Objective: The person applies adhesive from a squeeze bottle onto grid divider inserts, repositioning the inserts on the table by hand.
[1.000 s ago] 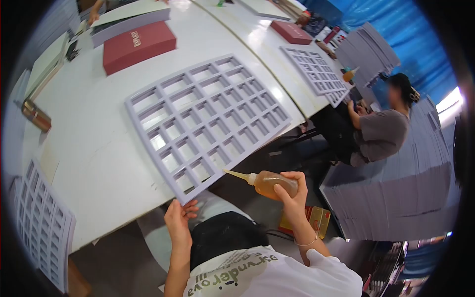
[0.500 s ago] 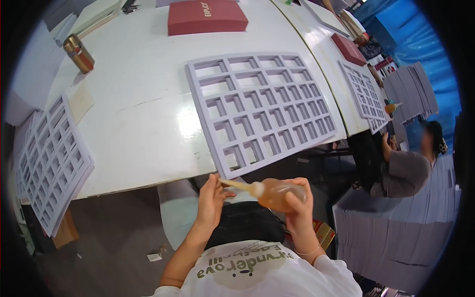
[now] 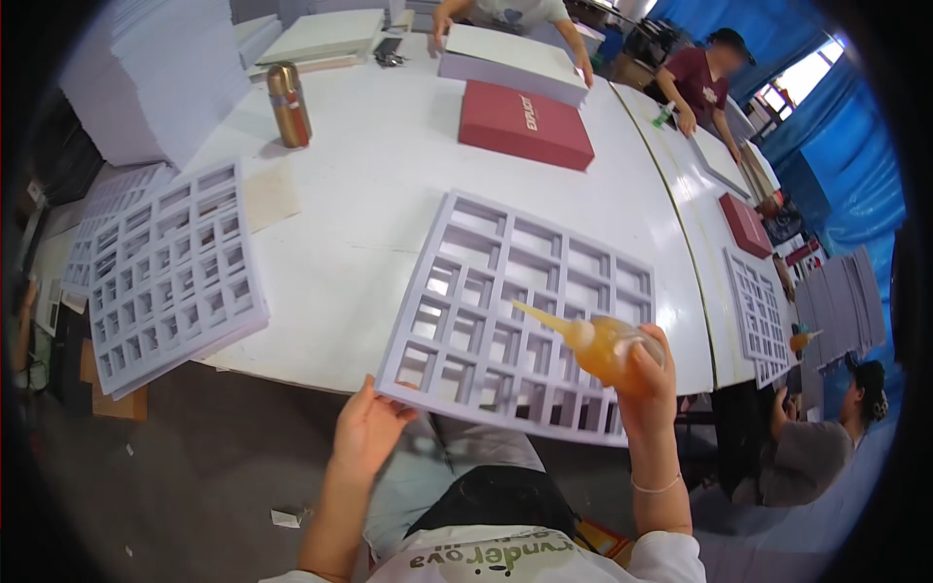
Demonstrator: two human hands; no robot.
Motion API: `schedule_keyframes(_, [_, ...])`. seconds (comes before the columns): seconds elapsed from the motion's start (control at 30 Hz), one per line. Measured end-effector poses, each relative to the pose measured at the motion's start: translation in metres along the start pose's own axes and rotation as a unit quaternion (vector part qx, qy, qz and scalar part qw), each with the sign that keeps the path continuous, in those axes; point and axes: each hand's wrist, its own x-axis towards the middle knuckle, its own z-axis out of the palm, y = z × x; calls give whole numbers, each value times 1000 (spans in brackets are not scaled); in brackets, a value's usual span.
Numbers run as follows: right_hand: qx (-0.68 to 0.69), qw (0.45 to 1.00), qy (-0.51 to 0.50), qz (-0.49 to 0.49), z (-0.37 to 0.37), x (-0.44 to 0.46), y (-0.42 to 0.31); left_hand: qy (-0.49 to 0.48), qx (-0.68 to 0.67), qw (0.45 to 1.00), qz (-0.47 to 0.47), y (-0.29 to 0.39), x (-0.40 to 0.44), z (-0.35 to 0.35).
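A pale lilac grid frame with many compartments [image 3: 498, 291] lies on the white table [image 3: 330, 330], its near edge jutting past the table edge. My left hand [image 3: 371, 424] grips the frame's near left corner, fingers beneath it. In my right hand [image 3: 645, 379] is a squeeze bottle of amber liquid [image 3: 612, 352], held above the grid's right part. Its long yellowish nozzle points left, over the middle compartments. Whether the nozzle touches the grid cannot be told.
More grid frames [image 3: 180, 282] are stacked at the left table edge. Beyond stand a gold flask [image 3: 288, 107] and a red box [image 3: 525, 124]. One person [image 3: 510, 12] works across the table, another [image 3: 698, 83] farther right, and a third [image 3: 812, 452] sits at right.
The grid frame has turned, and its near edge now overhangs the table more. My left hand has closed on its corner. The bottle has moved from beside my left hand to above the grid.
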Motion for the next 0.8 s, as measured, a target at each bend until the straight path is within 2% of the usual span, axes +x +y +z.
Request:
schedule_keyframes(0.1, [-27,999,-33,-4,30,43,13,37,53,998,17,45,3,-26])
schedule_keyframes(0.17, [-56,998,-25,-19,55,74,28,108,142,979,97,71,10,-29])
schedule_keyframes(0.2, [-75,996,-25,-36,62,89,34,97,219,961,136,82,9,-27])
schedule_keyframes(0.23, [-93,994,-24,-53,68,106,41,161,324,913,186,87,12,-28])
schedule_keyframes(0.3, [-127,988,-22,-87,73,136,54,283,508,765,275,89,16,-30])
schedule_keyframes(0.33, [-142,984,-23,-107,76,151,61,312,535,691,373,83,20,-27])
schedule_keyframes(0.43, [-174,975,-18,-140,90,181,74,330,563,584,483,82,37,-54])
schedule_keyframes(0.47, [-183,971,-15,-152,90,192,79,357,532,586,497,78,45,-57])
schedule_keyframes(0.57, [-212,964,-17,-162,91,212,82,400,556,511,519,67,58,-44])
schedule_keyframes(0.67, [-249,952,-17,-176,90,229,89,400,539,482,563,66,60,-59])
schedule_keyframes(0.77, [-274,943,-19,-187,84,243,97,400,525,525,538,65,59,-56])
schedule_keyframes(0.8, [-282,941,-21,-189,86,243,97,400,525,522,540,66,59,-57])
